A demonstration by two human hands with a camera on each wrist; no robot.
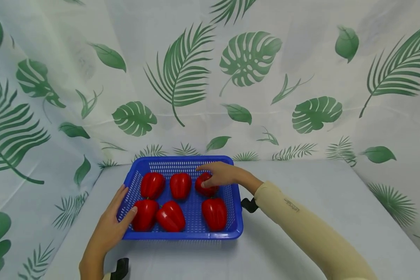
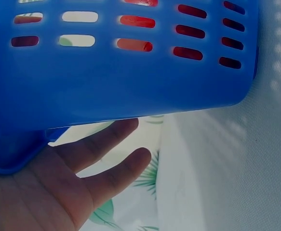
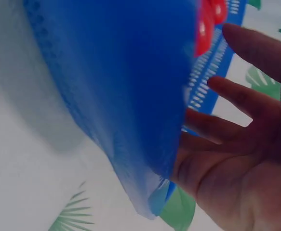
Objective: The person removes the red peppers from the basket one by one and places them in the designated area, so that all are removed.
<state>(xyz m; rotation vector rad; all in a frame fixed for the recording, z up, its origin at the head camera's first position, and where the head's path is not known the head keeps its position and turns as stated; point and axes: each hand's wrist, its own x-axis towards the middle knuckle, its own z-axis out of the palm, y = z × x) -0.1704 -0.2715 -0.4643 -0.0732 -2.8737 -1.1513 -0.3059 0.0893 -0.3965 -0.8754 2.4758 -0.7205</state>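
Several glossy red bell peppers lie in a blue plastic basket (image 1: 182, 235), including a front-left pepper (image 1: 145, 217) and a front-right pepper (image 1: 215, 214). My right hand (image 1: 219, 173) is over the back-right pepper (image 1: 207, 190), partly hiding it, with the thumb across its front. In the right wrist view that hand's fingers (image 3: 241, 98) are spread and loosely bent beside the basket wall. At the basket's left rim lies my left hand (image 1: 108, 223), its thumb over the rim near the front-left pepper. Two straight fingers (image 2: 113, 180) extend outside the basket wall in the left wrist view.
The basket stands on a pale tabletop (image 1: 294, 194). Behind and at both sides hangs a white cloth (image 1: 259, 116) printed with green leaves. A back-left pepper (image 1: 152, 186) and a back-middle pepper (image 1: 180, 186) lie near the far wall.
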